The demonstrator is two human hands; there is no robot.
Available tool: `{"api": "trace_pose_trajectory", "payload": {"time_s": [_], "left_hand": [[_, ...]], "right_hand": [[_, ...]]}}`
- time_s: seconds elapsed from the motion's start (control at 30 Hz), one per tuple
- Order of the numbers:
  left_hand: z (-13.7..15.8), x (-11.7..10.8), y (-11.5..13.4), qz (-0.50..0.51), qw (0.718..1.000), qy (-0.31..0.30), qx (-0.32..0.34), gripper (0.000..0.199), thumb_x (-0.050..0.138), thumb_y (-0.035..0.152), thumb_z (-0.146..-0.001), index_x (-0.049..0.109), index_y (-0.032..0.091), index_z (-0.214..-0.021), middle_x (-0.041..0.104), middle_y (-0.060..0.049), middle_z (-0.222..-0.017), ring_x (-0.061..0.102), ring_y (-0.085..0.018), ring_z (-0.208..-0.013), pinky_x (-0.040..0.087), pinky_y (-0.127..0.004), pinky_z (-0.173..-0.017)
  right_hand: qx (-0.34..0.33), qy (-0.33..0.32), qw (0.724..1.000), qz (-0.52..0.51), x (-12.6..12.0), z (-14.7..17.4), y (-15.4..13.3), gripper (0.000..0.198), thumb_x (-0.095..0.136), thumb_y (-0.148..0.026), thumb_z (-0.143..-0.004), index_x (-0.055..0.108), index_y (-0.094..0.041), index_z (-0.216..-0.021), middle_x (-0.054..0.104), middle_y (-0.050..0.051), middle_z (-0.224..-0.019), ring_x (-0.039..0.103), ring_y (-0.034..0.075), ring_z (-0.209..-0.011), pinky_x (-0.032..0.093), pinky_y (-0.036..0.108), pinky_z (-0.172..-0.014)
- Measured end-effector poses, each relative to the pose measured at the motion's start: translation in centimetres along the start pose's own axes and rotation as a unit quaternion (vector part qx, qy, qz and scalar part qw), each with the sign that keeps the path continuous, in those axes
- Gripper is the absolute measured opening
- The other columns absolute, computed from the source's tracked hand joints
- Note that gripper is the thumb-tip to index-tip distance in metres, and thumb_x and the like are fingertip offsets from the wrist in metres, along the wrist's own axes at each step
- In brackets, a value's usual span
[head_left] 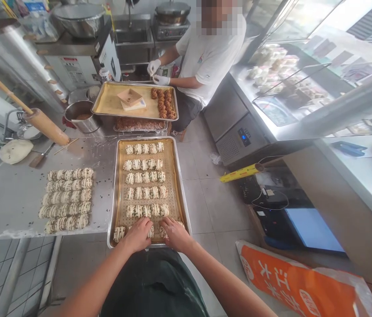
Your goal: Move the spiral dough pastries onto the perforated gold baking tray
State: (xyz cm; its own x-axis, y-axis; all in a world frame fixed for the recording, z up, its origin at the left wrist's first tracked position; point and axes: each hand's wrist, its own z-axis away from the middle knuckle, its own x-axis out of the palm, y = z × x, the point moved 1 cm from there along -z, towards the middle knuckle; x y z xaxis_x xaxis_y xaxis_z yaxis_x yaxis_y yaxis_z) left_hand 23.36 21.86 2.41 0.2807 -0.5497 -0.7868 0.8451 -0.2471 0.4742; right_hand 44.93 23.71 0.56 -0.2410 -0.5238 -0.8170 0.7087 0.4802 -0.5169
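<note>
Pressing dough rolls into the nearest row of a baking tray

Both hands lie palm down on the rolls at the near edge of the tray (176,176): the left hand (139,234) has its fingers spread flat over a dough roll (119,233), gripping nothing that shows, and the right hand (175,233) beside it covers another the same way (likely nudging them into line). Beyond the fingers, five tidy rows fill the lined tray. Left of the left hand, more rolls (66,200) wait on the table (14,193). Farther off, a person (206,57) works at a second tray (107,103) holding browned pieces.
</note>
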Motion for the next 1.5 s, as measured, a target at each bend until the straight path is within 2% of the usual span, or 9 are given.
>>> {"api": "trace_pose_trajectory", "payload": {"time_s": [0.3, 0.47, 0.6, 0.7, 0.77, 0.93, 1.07, 1.3, 1.5], "left_hand": [[1.2, -0.3, -1.0, 0.028, 1.0, -0.004, -0.006, 0.072, 0.064, 0.03, -0.082, 0.043, 0.024, -0.15, 0.05, -0.012, -0.153, 0.045, -0.031, -0.143, 0.039, -0.052, -0.124], [2.7, -1.6, -1.1, 0.017, 0.999, 0.039, -0.033, 0.059, 0.054, 0.028, -0.09, 0.045, 0.029, -0.149, 0.053, -0.008, -0.15, 0.049, -0.028, -0.14, 0.041, -0.053, -0.123], [4.1, -2.7, -1.8, 0.03, 0.993, 0.087, -0.067, 0.048, 0.045, 0.025, -0.095, 0.05, 0.028, -0.143, 0.058, -0.007, -0.145, 0.054, -0.026, -0.136, 0.047, -0.05, -0.119], [5.1, -3.3, -3.0, 0.053, 0.98, 0.149, -0.118, 0.039, 0.034, 0.025, -0.1, 0.055, 0.025, -0.133, 0.065, -0.008, -0.135, 0.061, -0.023, -0.126, 0.052, -0.047, -0.112], [5.4, -3.3, -3.8, 0.055, 0.977, 0.163, -0.129, 0.036, 0.033, 0.021, -0.1, 0.057, 0.025, -0.127, 0.068, -0.007, -0.128, 0.065, -0.023, -0.119, 0.055, -0.046, -0.107], [5.4, -3.3, -4.9, 0.038, 0.981, 0.144, -0.126, 0.046, 0.032, 0.003, -0.09, 0.06, 0.025, -0.118, 0.071, -0.005, -0.122, 0.067, -0.021, -0.116, 0.057, -0.043, -0.103], [5.1, -3.8, -4.9, 0.042, 0.98, 0.138, -0.137, 0.043, 0.032, 0.008, -0.093, 0.059, 0.026, -0.122, 0.068, -0.005, -0.128, 0.068, -0.02, -0.116, 0.059, -0.04, -0.098], [4.9, -2.5, -4.2, 0.049, 0.982, 0.144, -0.11, 0.044, 0.035, 0.005, -0.09, 0.06, 0.025, -0.12, 0.071, -0.005, -0.119, 0.069, -0.019, -0.112, 0.057, -0.04, -0.101], [5.8, -2.6, -4.6, 0.054, 0.976, 0.166, -0.129, 0.045, 0.033, 0.006, -0.091, 0.058, 0.026, -0.123, 0.069, -0.005, -0.126, 0.066, -0.02, -0.119, 0.056, -0.04, -0.104]], "right_hand": [[-0.016, -0.043, 0.999, -0.002, -1.1, -0.4, 0.3, 0.052, 0.075, -0.019, -0.072, 0.063, -0.016, -0.122, 0.062, 0.014, -0.122, 0.057, 0.032, -0.117, 0.057, 0.042, -0.099], [-0.022, -0.053, 0.998, -0.017, -1.4, -0.5, -0.3, 0.057, 0.07, -0.015, -0.073, 0.061, -0.015, -0.129, 0.063, 0.015, -0.126, 0.058, 0.032, -0.121, 0.055, 0.043, -0.103], [0.018, 0.025, 0.995, -0.099, -4.0, 1.9, 1.0, 0.072, 0.067, -0.017, -0.076, 0.049, -0.022, -0.145, 0.058, 0.011, -0.14, 0.056, 0.029, -0.127, 0.052, 0.042, -0.108], [0.113, 0.142, 0.976, -0.123, -6.3, 4.8, 3.3, 0.05, 0.052, -0.018, -0.09, 0.053, -0.024, -0.139, 0.06, 0.008, -0.139, 0.057, 0.022, -0.126, 0.05, 0.036, -0.111], [0.137, 0.159, 0.973, -0.098, -6.6, 6.2, 4.4, 0.044, 0.048, -0.018, -0.092, 0.057, -0.023, -0.134, 0.061, 0.009, -0.137, 0.057, 0.022, -0.126, 0.048, 0.038, -0.113], [0.071, 0.041, 0.996, -0.045, -3.3, 5.2, 4.6, 0.064, 0.06, -0.015, -0.079, 0.052, -0.018, -0.142, 0.054, 0.012, -0.148, 0.049, 0.028, -0.139, 0.05, 0.042, -0.114], [0.053, -0.015, 0.998, 0.036, -1.4, 3.1, 3.9, 0.054, 0.061, -0.01, -0.076, 0.06, -0.018, -0.13, 0.064, 0.012, -0.13, 0.062, 0.03, -0.116, 0.061, 0.04, -0.09], [0.047, -0.044, 0.996, 0.06, -1.4, 2.6, 3.8, 0.028, 0.067, -0.012, -0.078, 0.069, -0.015, -0.106, 0.067, 0.015, -0.113, 0.064, 0.03, -0.106, 0.059, 0.037, -0.087], [0.035, -0.05, 0.997, 0.04, -2.8, 2.9, 3.2, 0.047, 0.071, -0.016, -0.074, 0.065, -0.017, -0.121, 0.064, 0.015, -0.123, 0.061, 0.031, -0.113, 0.057, 0.04, -0.097]]}}
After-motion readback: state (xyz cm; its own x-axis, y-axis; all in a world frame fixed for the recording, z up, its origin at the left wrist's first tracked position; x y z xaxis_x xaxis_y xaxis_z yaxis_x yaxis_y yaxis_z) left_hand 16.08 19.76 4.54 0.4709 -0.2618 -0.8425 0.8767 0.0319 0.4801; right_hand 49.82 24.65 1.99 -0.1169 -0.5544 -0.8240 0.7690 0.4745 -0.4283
